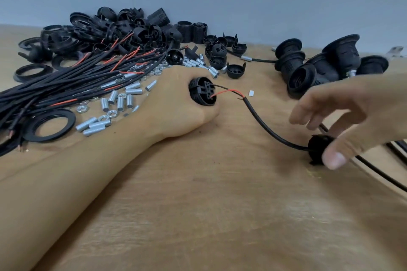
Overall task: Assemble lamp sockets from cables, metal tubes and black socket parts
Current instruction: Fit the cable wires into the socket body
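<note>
Wiring looks done: the left hand grips the socket core mid-bench, the right hand (fingers loosely spread) pinches the cap, which should next slide up the cable.

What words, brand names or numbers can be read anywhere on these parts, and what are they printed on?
None can be read.
Socket insert gripped in the left hand: moulded ridges only, no legible marking.
Black cap on the cable under the right hand: blurred, nothing legible.
Small white tag on the table: too small to tell.
Assembled sockets: any embossing too small to read.
</note>
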Demonstrator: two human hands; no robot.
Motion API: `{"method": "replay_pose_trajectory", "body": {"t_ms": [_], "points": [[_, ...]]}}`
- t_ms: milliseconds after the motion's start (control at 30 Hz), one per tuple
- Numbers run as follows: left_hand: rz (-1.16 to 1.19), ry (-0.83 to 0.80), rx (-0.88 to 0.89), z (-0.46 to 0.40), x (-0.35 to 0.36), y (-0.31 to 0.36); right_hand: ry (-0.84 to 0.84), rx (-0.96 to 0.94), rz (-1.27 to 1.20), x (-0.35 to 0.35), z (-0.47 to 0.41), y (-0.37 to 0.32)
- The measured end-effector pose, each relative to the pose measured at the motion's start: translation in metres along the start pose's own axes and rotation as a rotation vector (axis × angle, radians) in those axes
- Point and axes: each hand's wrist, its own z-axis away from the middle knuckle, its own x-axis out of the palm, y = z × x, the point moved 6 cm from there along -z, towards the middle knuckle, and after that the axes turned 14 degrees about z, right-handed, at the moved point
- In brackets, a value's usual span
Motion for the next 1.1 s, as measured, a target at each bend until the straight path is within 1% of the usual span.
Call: {"method": "replay_pose_trajectory", "body": {"t_ms": [100,133,200,367,433,500,567,600,667,700,833,933,1033,1100], "points": [[-0.011,0.016,0.007,0.000,-0.002,-0.001,-0.120,0.005,0.025,0.013,-0.005,0.002],[-0.020,0.023,0.007,0.000,-0.004,-0.001,-0.130,-0.004,0.013,0.014,-0.007,-0.001],[-0.035,0.040,0.006,0.000,-0.006,-0.001,-0.095,-0.025,-0.037,0.013,-0.011,-0.004],[-0.056,0.116,0.006,-0.002,-0.020,-0.005,0.143,-0.033,-0.045,0.000,-0.019,-0.002],[-0.046,0.147,0.006,-0.003,-0.028,-0.005,0.256,-0.097,-0.115,-0.007,-0.017,-0.009],[-0.038,0.172,-0.001,-0.004,-0.036,-0.005,0.402,-0.158,-0.205,-0.018,-0.010,-0.012],[-0.039,0.189,0.008,-0.004,-0.042,-0.004,0.574,-0.174,-0.224,-0.029,-0.004,-0.013],[-0.050,0.194,0.020,-0.004,-0.044,-0.003,0.668,-0.154,-0.197,-0.034,-0.001,-0.014],[-0.094,0.200,0.052,-0.003,-0.046,-0.001,0.838,-0.069,-0.053,-0.039,0.000,-0.013],[-0.121,0.209,0.068,-0.003,-0.047,0.000,0.881,-0.052,0.012,-0.039,-0.001,-0.018],[-0.180,0.218,0.100,-0.002,-0.046,0.004,0.890,-0.090,0.264,-0.033,-0.007,-0.041],[-0.198,0.189,0.143,-0.001,-0.044,0.009,0.928,-0.118,0.272,-0.032,-0.006,-0.044],[-0.233,0.135,0.172,0.000,-0.038,0.011,0.951,-0.191,0.223,-0.026,-0.009,-0.052],[-0.250,0.099,0.199,0.000,-0.031,0.014,0.993,-0.231,0.246,-0.022,-0.012,-0.060]]}}
